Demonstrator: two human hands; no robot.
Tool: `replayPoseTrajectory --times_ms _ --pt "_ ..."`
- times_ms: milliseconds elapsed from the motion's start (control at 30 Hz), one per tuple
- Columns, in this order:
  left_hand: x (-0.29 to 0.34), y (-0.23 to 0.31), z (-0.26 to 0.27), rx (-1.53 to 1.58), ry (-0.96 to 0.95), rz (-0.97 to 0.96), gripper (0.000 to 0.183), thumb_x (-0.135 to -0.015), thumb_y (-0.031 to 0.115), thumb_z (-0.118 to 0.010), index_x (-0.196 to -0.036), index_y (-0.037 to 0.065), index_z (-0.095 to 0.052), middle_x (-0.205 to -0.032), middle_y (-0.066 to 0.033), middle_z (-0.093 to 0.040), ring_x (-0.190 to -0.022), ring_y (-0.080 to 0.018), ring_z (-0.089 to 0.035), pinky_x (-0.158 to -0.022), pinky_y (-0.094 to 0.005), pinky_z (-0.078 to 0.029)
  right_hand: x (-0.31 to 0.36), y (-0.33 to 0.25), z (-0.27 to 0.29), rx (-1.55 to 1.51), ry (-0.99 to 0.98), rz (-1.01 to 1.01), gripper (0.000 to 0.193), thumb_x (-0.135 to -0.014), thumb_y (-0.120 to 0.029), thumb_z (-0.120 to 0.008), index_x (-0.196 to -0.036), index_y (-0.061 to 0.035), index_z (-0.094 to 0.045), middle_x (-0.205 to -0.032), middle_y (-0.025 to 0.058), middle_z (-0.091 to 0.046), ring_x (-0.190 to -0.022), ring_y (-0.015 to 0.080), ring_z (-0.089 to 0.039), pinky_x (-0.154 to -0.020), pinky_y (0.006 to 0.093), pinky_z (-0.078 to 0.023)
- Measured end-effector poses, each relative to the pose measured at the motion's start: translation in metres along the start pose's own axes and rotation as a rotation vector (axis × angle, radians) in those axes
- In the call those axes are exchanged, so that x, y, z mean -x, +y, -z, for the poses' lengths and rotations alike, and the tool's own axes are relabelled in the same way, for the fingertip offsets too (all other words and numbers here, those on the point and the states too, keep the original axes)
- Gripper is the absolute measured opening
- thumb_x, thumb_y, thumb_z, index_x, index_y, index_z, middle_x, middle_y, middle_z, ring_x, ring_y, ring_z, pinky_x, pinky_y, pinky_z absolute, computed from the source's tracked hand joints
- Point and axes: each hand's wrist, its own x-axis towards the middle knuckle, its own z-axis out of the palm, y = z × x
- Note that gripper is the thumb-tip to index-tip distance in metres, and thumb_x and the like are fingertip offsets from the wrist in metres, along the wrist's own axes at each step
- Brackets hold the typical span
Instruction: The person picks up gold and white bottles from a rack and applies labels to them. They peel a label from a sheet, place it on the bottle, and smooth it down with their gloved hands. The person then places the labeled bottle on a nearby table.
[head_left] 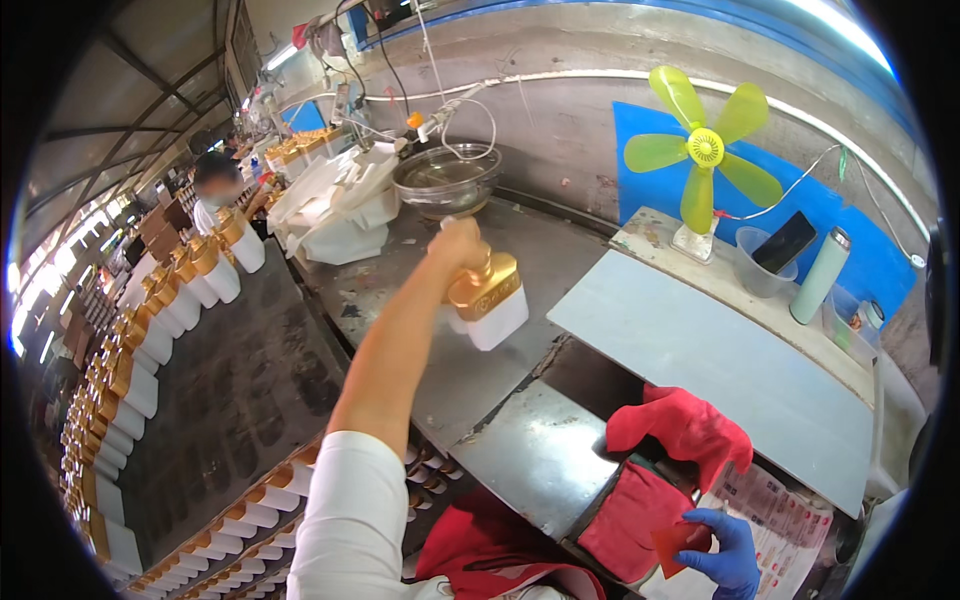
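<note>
My bare left hand is closed around the neck of a flat-sided bottle, white below and gold on top. It holds the bottle upright over the dark metal worktop, left of the pale grey board; whether its base touches the worktop I cannot tell. At the lower right my right hand, in a blue glove, pinches a small flat orange-red piece. That piece is beside a folded red cloth, and printed paper lies under and beyond the glove.
Rows of similar gold-topped bottles line the left table and the shelves below it. A glass bowl stands at the back by the wall. A yellow-green fan, a phone and a green flask stand behind the grey board. A person is far left.
</note>
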Motion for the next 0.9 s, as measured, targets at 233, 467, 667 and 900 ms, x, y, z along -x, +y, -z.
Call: replayPoseTrajectory --times_ms 233,467,667,900 --pt "-0.057 -0.035 -0.098 -0.171 -0.181 0.013 0.042 -0.066 0.025 -0.078 -0.1 0.002 -0.069 -0.107 -0.0173 -0.066 -0.102 -0.0296 -0.064 -0.083 -0.0406 -0.052 0.0 -0.007 0.009 -0.01 0.055 -0.193 0.056 -0.068 0.001 -0.074 -0.121 0.0002 -0.057 -0.116 0.0106 -0.061 -0.107 0.0193 -0.056 -0.095 0.0324 -0.043" --pt "-0.036 0.009 0.012 -0.15 -0.371 -0.161 0.052 -0.069 0.027 -0.074 -0.115 0.005 -0.063 -0.098 -0.0115 -0.067 -0.083 -0.0244 -0.066 -0.072 -0.0365 -0.054 -0.025 0.006 0.008 0.137 -0.116 -0.031 0.059 -0.074 0.004 -0.071 -0.129 -0.0011 -0.05 -0.122 0.0104 -0.052 -0.112 0.0194 -0.049 -0.1 0.0305 -0.037" --pt "0.06 -0.21 0.187 -0.163 0.244 -0.236 0.056 -0.069 0.034 -0.073 -0.118 0.008 -0.062 -0.111 -0.0147 -0.064 -0.097 -0.0265 -0.063 -0.083 -0.036 -0.05 -0.072 -0.032 -0.033 0.147 -0.289 0.045 0.065 -0.073 0.011 -0.067 -0.133 -0.0011 -0.044 -0.126 0.0098 -0.051 -0.115 0.0191 -0.047 -0.1 0.0288 -0.039" --pt "0.318 -0.496 0.291 -0.494 1.055 0.9 0.036 -0.08 0.02 -0.06 -0.113 0.005 -0.061 -0.121 -0.0203 -0.051 -0.111 -0.0359 -0.053 -0.09 -0.0437 -0.046 -0.106 -0.089 -0.107 -0.554 -0.3 -0.378 0.036 -0.092 -0.005 -0.05 -0.128 -0.0034 -0.049 -0.108 0.006 -0.057 -0.086 0.0144 -0.054 -0.074 0.0218 -0.043"
